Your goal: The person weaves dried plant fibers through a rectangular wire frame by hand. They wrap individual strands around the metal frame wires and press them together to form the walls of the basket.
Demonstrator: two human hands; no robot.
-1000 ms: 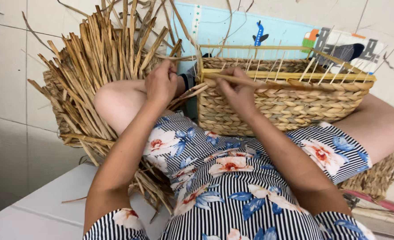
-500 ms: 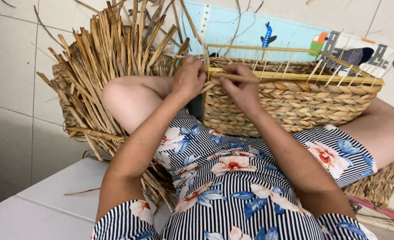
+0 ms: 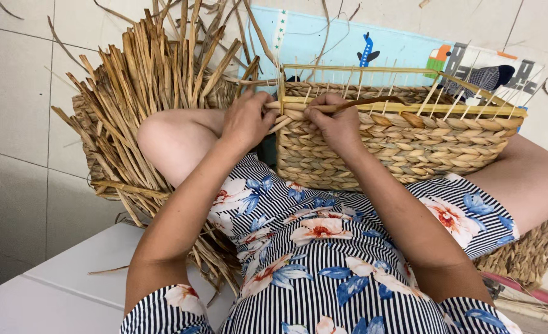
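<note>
- The woven basket (image 3: 397,145) rests across the person's lap, against a striped, flowered dress (image 3: 323,260), its rim topped by a frame of thin upright sticks (image 3: 373,80).
- The left hand (image 3: 248,120) is at the basket's near-left corner, fingers curled and pinching a flat straw strand (image 3: 286,117) against the rim.
- The right hand (image 3: 335,120) is just beside it on the rim, fingers closed on a darker strand (image 3: 373,101) that runs along the top edge of the basket.
- The two hands sit close together, nearly touching, both pressed to the top row of the weave.
- Left of the basket a thick bundle of dried straw (image 3: 150,105) stands fanned out, behind the raised knee (image 3: 169,139).
- Beyond the basket lies a light blue mat with cartoon pictures (image 3: 348,46) on the tiled floor (image 3: 20,93).
</note>
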